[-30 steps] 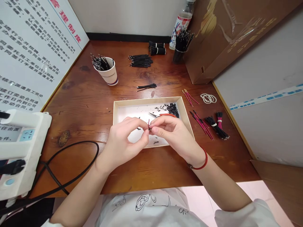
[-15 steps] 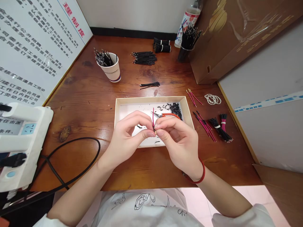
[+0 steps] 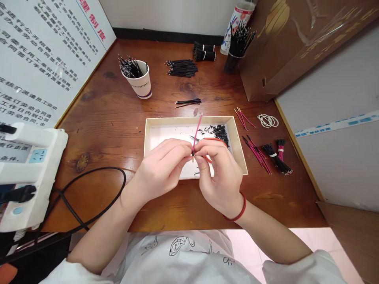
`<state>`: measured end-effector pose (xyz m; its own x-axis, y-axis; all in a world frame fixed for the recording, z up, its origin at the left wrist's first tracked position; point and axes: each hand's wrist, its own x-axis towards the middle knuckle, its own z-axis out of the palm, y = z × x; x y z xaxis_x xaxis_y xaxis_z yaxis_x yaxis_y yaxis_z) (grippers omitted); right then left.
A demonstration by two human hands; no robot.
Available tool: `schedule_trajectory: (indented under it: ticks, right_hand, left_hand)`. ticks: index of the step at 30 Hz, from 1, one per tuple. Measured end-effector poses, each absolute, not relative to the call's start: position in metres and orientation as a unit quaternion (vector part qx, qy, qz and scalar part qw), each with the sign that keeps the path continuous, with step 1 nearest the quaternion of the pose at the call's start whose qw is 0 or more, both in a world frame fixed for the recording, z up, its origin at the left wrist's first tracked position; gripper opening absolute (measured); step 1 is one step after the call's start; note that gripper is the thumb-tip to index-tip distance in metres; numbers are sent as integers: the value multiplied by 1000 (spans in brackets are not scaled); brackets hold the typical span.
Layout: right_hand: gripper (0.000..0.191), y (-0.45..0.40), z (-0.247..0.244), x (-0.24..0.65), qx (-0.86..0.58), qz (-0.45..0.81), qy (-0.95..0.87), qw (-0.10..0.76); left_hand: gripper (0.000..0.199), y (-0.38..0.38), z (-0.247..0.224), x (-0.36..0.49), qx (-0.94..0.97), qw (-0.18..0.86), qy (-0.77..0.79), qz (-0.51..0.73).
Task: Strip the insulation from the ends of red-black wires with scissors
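Note:
My left hand (image 3: 167, 167) and my right hand (image 3: 220, 171) meet over a shallow cream box (image 3: 242, 157). Between their pinched fingertips stands a thin pink wire (image 3: 197, 132) with a black section and a gold tip at its lower end. Both hands grip it near that black section, and its pink end points up and away from me. Inside the box, orange-handled cutters (image 3: 217, 140) lie partly behind my right hand. A heap of small black scraps (image 3: 219, 134) fills the box's far right corner.
Black wires stand in a paper cup (image 3: 141, 85) and a dark cup (image 3: 232, 63). Black wire bundles (image 3: 205, 55) lie at the back, pink wires (image 3: 257, 154) and white rubber bands (image 3: 268, 120) at right. A power strip (image 3: 35, 169) with a black cable (image 3: 97, 169) is at left.
The pink wire now shows more of its length above my fingers and leans right. My fingers have shifted their hold on it, and the whole view has moved slightly.

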<state>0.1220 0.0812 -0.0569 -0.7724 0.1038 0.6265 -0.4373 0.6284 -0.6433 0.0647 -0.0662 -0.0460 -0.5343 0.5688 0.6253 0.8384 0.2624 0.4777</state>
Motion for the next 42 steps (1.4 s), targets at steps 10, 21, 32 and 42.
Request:
schedule_trajectory:
  ticks: [10, 21, 32, 42]
  right_hand:
    - [19, 98, -57, 113, 203, 323, -852, 360]
    - [24, 123, -48, 103, 168, 409, -841, 311]
    - [17, 162, -48, 96, 18, 304, -923, 234]
    - [33, 96, -44, 115, 29, 695, -712, -95]
  left_hand:
    - [15, -69, -40, 64, -453, 158, -789, -385]
    - [18, -72, -39, 64, -429, 162, -794, -400]
    - [18, -63, -46, 62, -361, 160, -812, -430]
    - [24, -63, -63, 73, -355, 213, -782, -466]
